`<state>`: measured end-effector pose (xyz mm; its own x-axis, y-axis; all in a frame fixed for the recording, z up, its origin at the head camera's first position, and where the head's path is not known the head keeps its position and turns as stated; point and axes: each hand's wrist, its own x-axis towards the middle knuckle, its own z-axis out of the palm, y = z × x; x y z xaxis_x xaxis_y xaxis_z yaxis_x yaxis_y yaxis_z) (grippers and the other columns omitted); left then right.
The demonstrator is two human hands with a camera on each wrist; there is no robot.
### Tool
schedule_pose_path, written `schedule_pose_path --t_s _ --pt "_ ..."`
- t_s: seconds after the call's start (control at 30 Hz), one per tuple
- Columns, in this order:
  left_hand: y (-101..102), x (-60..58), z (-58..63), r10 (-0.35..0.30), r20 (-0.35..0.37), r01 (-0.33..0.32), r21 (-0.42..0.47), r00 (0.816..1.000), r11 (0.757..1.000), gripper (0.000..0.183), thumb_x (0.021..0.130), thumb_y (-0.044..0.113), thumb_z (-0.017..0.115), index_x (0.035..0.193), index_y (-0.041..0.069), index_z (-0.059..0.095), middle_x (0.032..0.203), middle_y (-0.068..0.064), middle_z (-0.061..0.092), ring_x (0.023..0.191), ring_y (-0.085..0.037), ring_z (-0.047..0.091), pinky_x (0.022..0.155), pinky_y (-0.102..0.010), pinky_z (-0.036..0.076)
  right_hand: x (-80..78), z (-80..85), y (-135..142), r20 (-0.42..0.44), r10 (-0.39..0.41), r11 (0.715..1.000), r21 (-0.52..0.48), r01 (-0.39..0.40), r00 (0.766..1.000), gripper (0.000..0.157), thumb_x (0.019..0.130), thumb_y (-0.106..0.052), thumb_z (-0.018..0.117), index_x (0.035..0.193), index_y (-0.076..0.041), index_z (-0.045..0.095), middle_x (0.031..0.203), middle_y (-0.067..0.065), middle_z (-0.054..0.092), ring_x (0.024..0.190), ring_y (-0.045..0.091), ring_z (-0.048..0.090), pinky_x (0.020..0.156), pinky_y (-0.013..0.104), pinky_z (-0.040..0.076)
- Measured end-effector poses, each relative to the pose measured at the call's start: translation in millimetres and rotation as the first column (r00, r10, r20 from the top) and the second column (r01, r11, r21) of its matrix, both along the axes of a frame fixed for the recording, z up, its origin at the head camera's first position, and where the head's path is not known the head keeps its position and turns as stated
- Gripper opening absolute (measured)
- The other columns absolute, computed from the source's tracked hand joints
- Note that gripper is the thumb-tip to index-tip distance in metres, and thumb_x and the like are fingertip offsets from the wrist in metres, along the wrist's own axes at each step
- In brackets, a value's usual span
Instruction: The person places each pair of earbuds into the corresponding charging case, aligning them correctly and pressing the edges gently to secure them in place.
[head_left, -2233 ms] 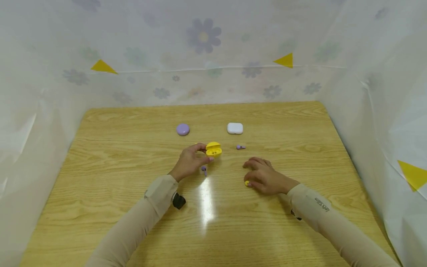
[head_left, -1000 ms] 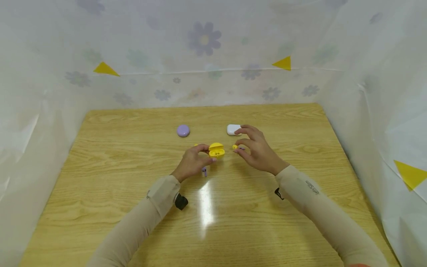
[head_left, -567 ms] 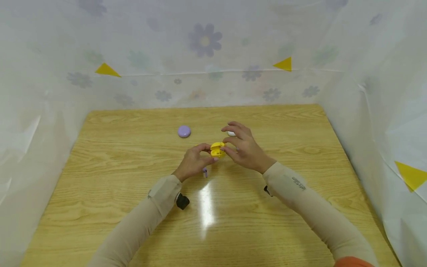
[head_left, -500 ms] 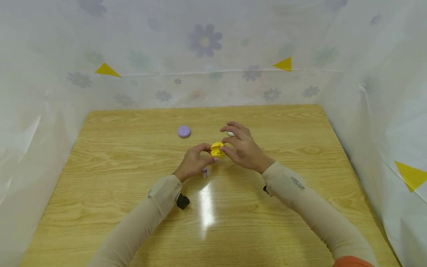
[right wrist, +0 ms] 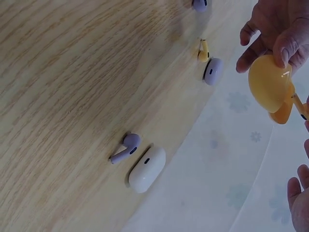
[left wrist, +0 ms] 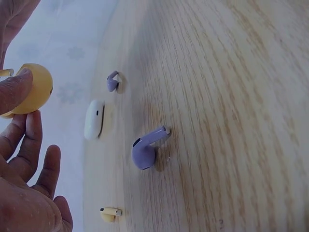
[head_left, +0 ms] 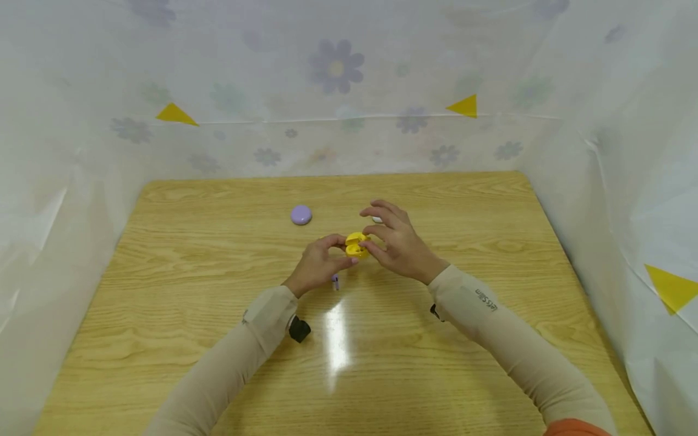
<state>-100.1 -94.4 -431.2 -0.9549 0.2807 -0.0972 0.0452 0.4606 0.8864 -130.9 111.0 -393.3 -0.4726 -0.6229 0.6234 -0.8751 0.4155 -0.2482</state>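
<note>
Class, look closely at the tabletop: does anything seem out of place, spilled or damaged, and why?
Two purple earbuds lie loose on the table, apart from the shut purple case, and a yellow earbud lies near that case. They look odd because earbuds usually sit inside cases. No spill or damage shows.

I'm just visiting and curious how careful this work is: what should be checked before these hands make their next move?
1. Yellow case open: ok, its lid is raised.
2. Case held securely: ok as far as seen, the left hand grips it.
3. Yellow earbud in grasp: ok, the right hand pinches it at the case.
4. Earbud lined up with its socket: cannot tell, the fingers hide it.
5. Other yellow earbud stowed: not ok, it lies on the table.
6. Purple earbuds apart from the yellow case: ok, both lie on the table.
</note>
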Motion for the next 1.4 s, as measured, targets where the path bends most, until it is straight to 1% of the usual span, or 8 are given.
schedule_pose_path --t_s 0.13,0.4,0.6,0.83,0.97,1.1,1.2,1.4 --pt "0.7 -0.2 -0.7 -0.002 -0.003 0.002 0.012 1.0 1.0 0.029 0.086 0.028 0.071 0.109 0.013 0.063 0.112 -0.007 0.067 0.106 -0.029 0.063 0.088 -0.04 0.053 0.7 -1.7 -2.5 0.0 0.001 1.0 0.001 -0.001 1.0 0.019 0.075 -0.011 0.08 0.085 0.0 0.068 0.12 0.018 0.06 0.126 0.039 0.047 0.105 0.057 0.038" --pt "2.3 0.5 0.0 0.009 0.008 -0.009 0.005 1.0 1.0 0.028 0.085 0.029 0.072 0.108 0.014 0.063 0.111 -0.005 0.068 0.092 -0.021 0.066 0.079 -0.032 0.054 1.3 -3.6 -7.1 -0.029 0.001 1.0 -0.008 -0.001 1.0 0.019 0.074 -0.01 0.081 0.084 -0.001 0.068 0.119 0.017 0.061 0.124 0.038 0.049 0.104 0.055 0.039" --pt "2.8 1.1 1.9 0.01 0.015 -0.01 0.0 1.0 1.0 0.029 0.085 0.029 0.072 0.108 0.014 0.063 0.112 -0.005 0.067 0.102 -0.025 0.063 0.085 -0.037 0.052 1.1 -4.6 -7.0 -0.025 0.006 1.0 -0.006 -0.006 1.0 0.019 0.075 -0.01 0.08 0.085 -0.001 0.068 0.119 0.018 0.061 0.124 0.038 0.049 0.104 0.054 0.039" --pt "-0.3 1.2 1.7 0.014 0.008 -0.014 -0.004 1.0 1.0 0.03 0.086 0.028 0.071 0.11 0.013 0.063 0.112 -0.007 0.067 0.097 -0.025 0.063 0.082 -0.034 0.052 1.6 -4.2 -2.5 -0.021 -0.011 1.0 -0.016 0.011 1.0 0.021 0.073 -0.009 0.081 0.086 0.001 0.068 0.118 0.019 0.061 0.123 0.038 0.05 0.105 0.056 0.038" --pt "-1.3 0.7 1.4 0.01 0.004 -0.01 0.005 1.0 1.0 0.031 0.086 0.027 0.071 0.111 0.012 0.063 0.112 -0.008 0.067 0.102 -0.027 0.063 0.086 -0.038 0.052 1.8 -4.6 -1.4 -0.012 -0.012 1.0 -0.014 0.012 1.0 0.021 0.073 -0.009 0.081 0.087 0.001 0.068 0.119 0.018 0.061 0.123 0.038 0.05 0.105 0.056 0.038" --pt "-0.4 0.6 2.0 0.008 -0.006 -0.007 0.022 1.0 1.0 0.031 0.086 0.026 0.071 0.111 0.011 0.063 0.112 -0.009 0.067 0.106 -0.029 0.063 0.088 -0.04 0.053 1.6 -5.1 -2.5 0.023 0.001 0.999 -0.032 0.0 1.0 0.02 0.075 -0.007 0.08 0.088 0.0 0.067 0.119 0.018 0.061 0.123 0.038 0.049 0.106 0.055 0.037" --pt "0.3 1.0 2.6 0.004 0.001 -0.004 0.037 1.0 0.999 0.03 0.086 0.025 0.072 0.11 0.011 0.063 0.112 -0.009 0.068 0.107 -0.028 0.063 0.088 -0.039 0.053 2.2 -5.9 -4.5 0.049 0.013 0.999 -0.051 -0.01 0.999 0.019 0.076 -0.006 0.078 0.089 0.0 0.067 0.118 0.019 0.061 0.123 0.037 0.049 0.106 0.055 0.037" --pt "-0.3 1.7 3.1 -0.008 0.021 0.007 0.045 1.0 0.999 0.027 0.086 0.025 0.071 0.109 0.013 0.063 0.113 -0.007 0.067 0.107 -0.025 0.063 0.09 -0.04 0.053 5.0 -6.6 -5.7 0.056 0.01 0.999 -0.053 -0.007 0.998 0.019 0.074 -0.004 0.079 0.088 0.0 0.067 0.118 0.019 0.061 0.123 0.039 0.049 0.105 0.056 0.038"
